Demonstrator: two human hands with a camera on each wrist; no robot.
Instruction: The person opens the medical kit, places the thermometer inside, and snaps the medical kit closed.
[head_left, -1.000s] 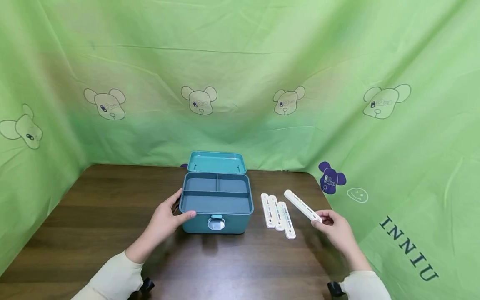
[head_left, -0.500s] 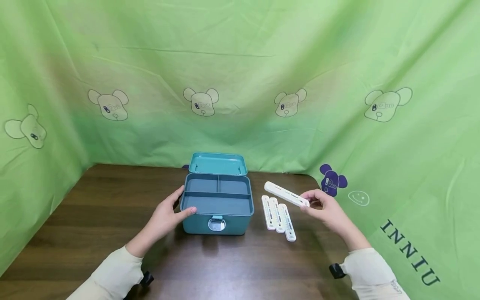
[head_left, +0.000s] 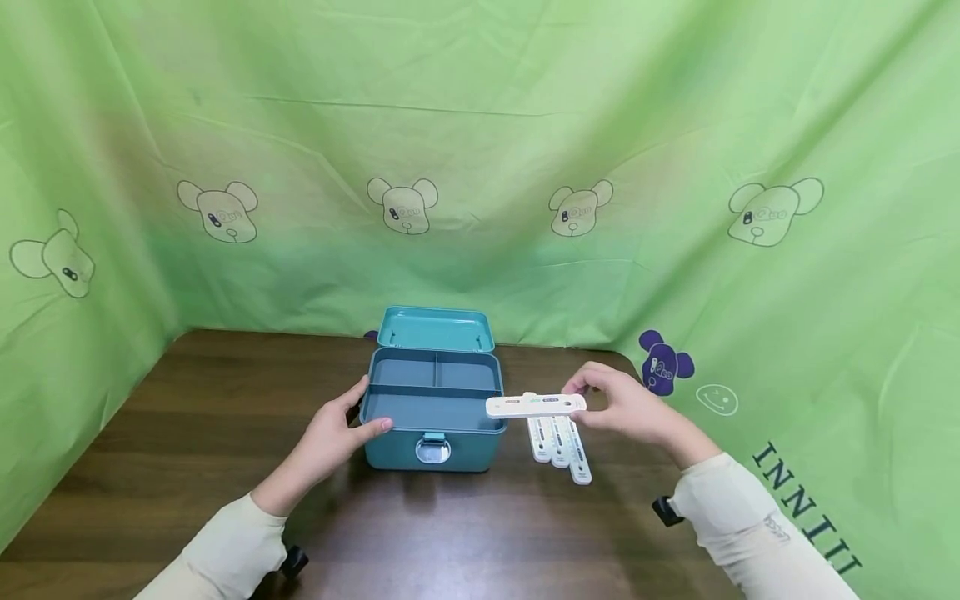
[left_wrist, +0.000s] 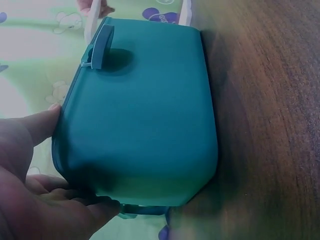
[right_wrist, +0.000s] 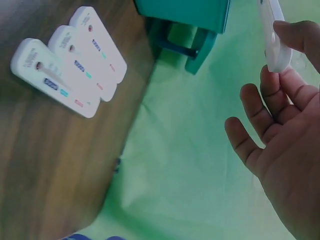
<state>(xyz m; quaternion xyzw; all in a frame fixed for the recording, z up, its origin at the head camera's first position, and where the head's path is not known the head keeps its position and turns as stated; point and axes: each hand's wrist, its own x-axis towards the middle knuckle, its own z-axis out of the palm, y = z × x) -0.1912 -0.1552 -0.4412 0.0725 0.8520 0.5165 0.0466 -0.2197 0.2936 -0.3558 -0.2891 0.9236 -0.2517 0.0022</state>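
Observation:
A teal storage box (head_left: pixel 442 450) stands with its lid (head_left: pixel 437 329) raised behind it and a blue-grey divided tray (head_left: pixel 427 406) at its top. My left hand (head_left: pixel 333 437) holds the box at its left front corner, the thumb on the rim and the fingers along the side wall. My right hand (head_left: pixel 618 404) pinches one end of a slim white plastic bar (head_left: pixel 534 406) with rounded ends and small coloured print. The bar lies nearly level, its far end overlapping the tray's right edge. Below it are several matching white bars (right_wrist: pixel 82 62), side by side on the table.
The brown wooden table (head_left: pixel 225 417) runs up to a green printed curtain (head_left: pixel 480 108) at the back and sides. A clear latch (head_left: pixel 433 450) hangs on the box's front. A dark handle (right_wrist: pixel 180 45) sticks out behind the box.
My right hand has carried the white bar up and left from the table's right side, turning it from slanted to nearly level at the tray. My left hand stays on the box.

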